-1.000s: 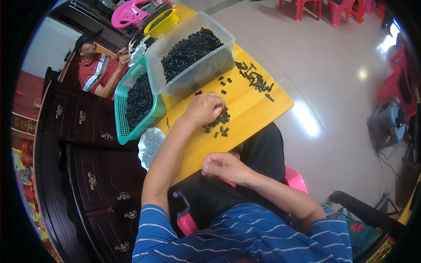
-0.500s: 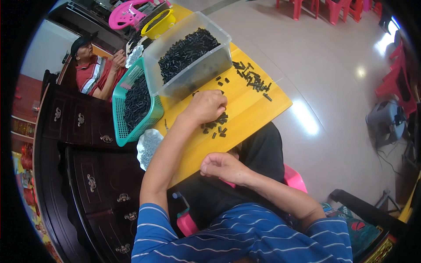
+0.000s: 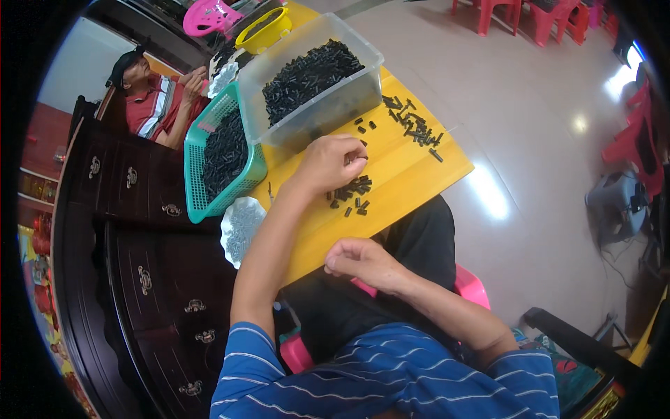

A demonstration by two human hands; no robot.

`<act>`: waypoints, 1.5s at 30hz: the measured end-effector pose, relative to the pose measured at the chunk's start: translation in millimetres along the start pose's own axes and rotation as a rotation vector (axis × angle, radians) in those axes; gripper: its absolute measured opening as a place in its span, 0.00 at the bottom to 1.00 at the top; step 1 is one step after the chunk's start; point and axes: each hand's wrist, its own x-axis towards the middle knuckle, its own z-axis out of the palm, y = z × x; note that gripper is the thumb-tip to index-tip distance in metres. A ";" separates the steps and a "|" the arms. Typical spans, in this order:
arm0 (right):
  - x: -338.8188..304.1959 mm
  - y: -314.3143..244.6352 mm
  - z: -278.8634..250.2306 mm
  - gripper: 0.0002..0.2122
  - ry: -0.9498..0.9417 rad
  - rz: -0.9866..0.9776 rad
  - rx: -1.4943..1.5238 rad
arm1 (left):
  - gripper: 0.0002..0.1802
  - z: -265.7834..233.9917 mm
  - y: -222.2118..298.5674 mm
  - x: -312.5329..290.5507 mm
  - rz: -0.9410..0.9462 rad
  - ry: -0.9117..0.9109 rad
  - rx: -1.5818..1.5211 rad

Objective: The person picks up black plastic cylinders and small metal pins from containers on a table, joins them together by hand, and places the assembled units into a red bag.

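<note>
My left hand is over the yellow table with its fingers curled inward. It is just above a small pile of short black tubes, and whatever it pinches is hidden. Close to the table's near edge, above my lap, my right hand is closed, thumb against the fingers; its contents cannot be made out. A second group of longer black pieces lies toward the table's far right. Beside my left forearm sits a white scalloped dish of small silvery pieces.
Beyond my left hand stands a translucent bin heaped with black tubes. A green basket of black pieces adjoins it, and a yellow basin is farther back. A co-worker in a red shirt sits far left, by dark wooden drawers.
My left hand has shifted slightly toward me's left side of the pile and lifted, its fingers curling further. My right hand stays near the table edge. The whole view has shifted a little.
</note>
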 end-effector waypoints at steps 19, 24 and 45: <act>4.2 0.5 -4.6 0.06 0.165 -0.025 -0.101 | 0.05 25.9 29.9 -177.6 -0.406 0.239 -0.583; 11.9 8.5 -20.1 0.06 0.242 -0.136 -0.246 | 0.03 27.1 25.5 -177.1 -0.403 0.312 -0.300; 32.1 -7.1 -31.5 0.03 0.640 -0.446 -1.635 | 0.07 40.9 13.3 -179.0 -0.379 0.318 -0.054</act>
